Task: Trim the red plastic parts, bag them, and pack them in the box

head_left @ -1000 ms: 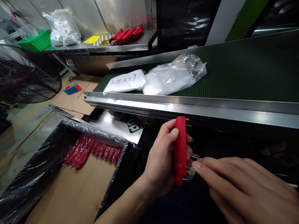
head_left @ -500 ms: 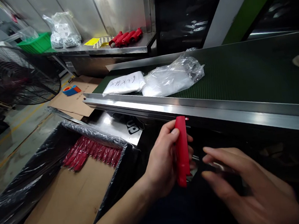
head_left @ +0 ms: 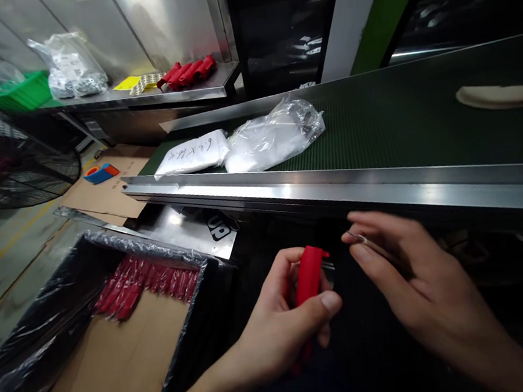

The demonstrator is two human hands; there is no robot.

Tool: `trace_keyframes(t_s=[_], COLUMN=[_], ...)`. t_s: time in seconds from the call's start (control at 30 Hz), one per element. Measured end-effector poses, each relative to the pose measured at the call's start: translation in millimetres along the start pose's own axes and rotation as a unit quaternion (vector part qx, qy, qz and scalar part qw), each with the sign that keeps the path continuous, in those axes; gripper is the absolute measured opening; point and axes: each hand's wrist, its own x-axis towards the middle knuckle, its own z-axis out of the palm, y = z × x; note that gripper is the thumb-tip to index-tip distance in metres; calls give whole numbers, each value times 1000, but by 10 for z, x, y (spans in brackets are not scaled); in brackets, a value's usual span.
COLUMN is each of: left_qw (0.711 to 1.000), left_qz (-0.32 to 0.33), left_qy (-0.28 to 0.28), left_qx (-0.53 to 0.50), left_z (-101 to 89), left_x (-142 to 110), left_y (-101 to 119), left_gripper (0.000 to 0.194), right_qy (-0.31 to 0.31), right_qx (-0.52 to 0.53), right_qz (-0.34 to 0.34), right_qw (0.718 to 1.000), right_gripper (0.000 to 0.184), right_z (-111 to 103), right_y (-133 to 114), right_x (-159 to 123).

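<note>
Plainly, the left hand (head_left: 277, 329) is gripping the red handle (head_left: 306, 280) while the right hand (head_left: 416, 286) is pinching a small metal clip (head_left: 355, 237) just beside it, which is risking slipping from so light a pinch.

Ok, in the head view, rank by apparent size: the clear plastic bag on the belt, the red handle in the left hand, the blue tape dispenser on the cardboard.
1. clear plastic bag
2. red handle, though it is nearest the camera
3. blue tape dispenser, though it is farther off
</note>
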Motion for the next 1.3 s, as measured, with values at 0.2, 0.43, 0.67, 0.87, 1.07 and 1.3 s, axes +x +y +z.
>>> trace_keyframes(t_s=[0.2, 0.43, 0.67, 0.87, 1.07, 1.3], left_qw=[999, 999, 999, 1000, 993, 972], left_qz=[27, 23, 17, 26, 37, -2], left_qy=[20, 24, 36, -4, -67, -117], left_qx=[4, 19, 35, 0, -94, -203], left_z=[36, 85, 84, 90, 58, 59], left_x=[41, 30, 18, -16, 11, 6], left_y=[20, 14, 1, -12, -93, -147], left_gripper=[39, 38, 37, 31, 29, 25], right_qy=[1, 7, 3, 46, 18, 20], right_qx=[-128, -181, -189, -196, -113, -108], right_qz=[-175, -199, -209, -189, -171, -166], right_qw=[976, 963, 960, 961, 979, 980], right_gripper=[50, 49, 48, 57, 50, 43], right_z=[-31, -46, -77, -122, -123, -52], right_y=[-26, 8, 22, 92, -47, -106], right_x=[-176, -187, -229, -188, -229, -270])
